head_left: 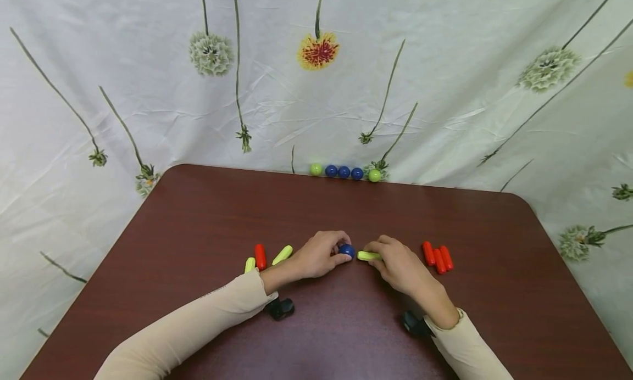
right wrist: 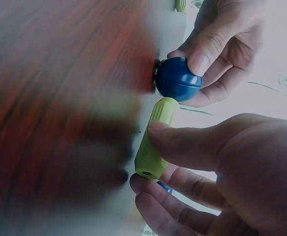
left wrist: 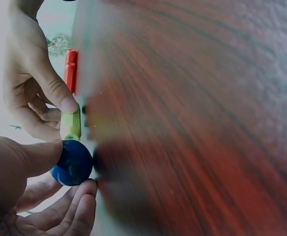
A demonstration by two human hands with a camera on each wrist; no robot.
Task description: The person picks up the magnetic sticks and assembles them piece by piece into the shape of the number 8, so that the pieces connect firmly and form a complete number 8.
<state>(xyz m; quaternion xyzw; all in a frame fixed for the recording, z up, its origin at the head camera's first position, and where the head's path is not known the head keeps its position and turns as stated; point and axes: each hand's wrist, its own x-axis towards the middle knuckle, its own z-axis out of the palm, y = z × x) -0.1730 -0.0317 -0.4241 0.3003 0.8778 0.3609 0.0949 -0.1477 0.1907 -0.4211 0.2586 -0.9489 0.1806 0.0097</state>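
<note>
Centrally, well in from the far edge of the surface [head_left: 316,336], a blue ball [head_left: 346,251] is pinched between the thumb and curled fingers of the left hand [head_left: 321,253]. Just beside it, toward the right edge, the right hand [head_left: 399,264] grips a yellow-green stick [head_left: 368,256] the same way, thumb on one side and fingers on the other. One end of the stick faces the ball — whether the two touch, I cannot tell — and a dark hole shows in its other end.

Near the left hand's wrist, toward the left edge, lie a red stick [head_left: 260,256] and two more yellow-green sticks [head_left: 283,255], one of them partly hidden by the sleeve [head_left: 198,325]. Past the right hand, toward the right edge, three red sticks [head_left: 439,261] lie side by side, close together.

Farther out, a row of five balls [head_left: 344,172] runs along the middle of the far edge: three blue ones between two green ones. A black device [head_left: 282,308] sits at each wrist — and beyond the far edge hangs a white cloth [head_left: 277,94] printed with long-stemmed flowers.
</note>
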